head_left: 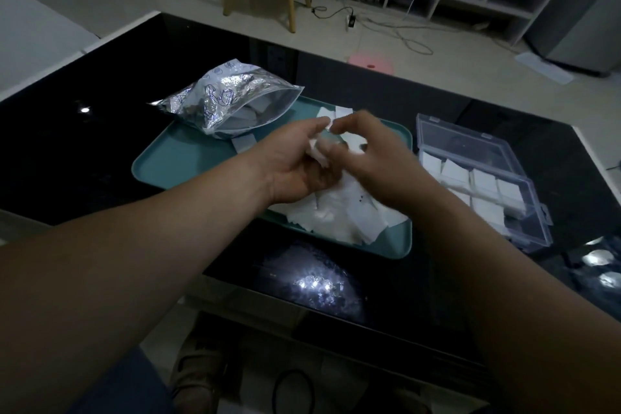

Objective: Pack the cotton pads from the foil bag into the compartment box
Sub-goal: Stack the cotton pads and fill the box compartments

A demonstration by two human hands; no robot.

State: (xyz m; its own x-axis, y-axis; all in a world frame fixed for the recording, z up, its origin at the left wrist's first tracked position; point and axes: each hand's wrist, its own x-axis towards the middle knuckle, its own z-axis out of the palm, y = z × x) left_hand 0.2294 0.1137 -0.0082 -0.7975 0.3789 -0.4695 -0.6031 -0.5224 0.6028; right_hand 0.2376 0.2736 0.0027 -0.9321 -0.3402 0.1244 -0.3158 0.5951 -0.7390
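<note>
Left hand [295,163], right hand [374,158], fingertips [316,124] on cotton pads [316,154]

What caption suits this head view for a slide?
Left hand and right hand handle cotton pads over a tray, foil bag at left, compartment box at right.

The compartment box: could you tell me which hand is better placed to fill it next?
Probably the right hand: both hands hold cotton pads, but it is nearer the compartment box, right of the tray; the left hand would cross over.
</note>
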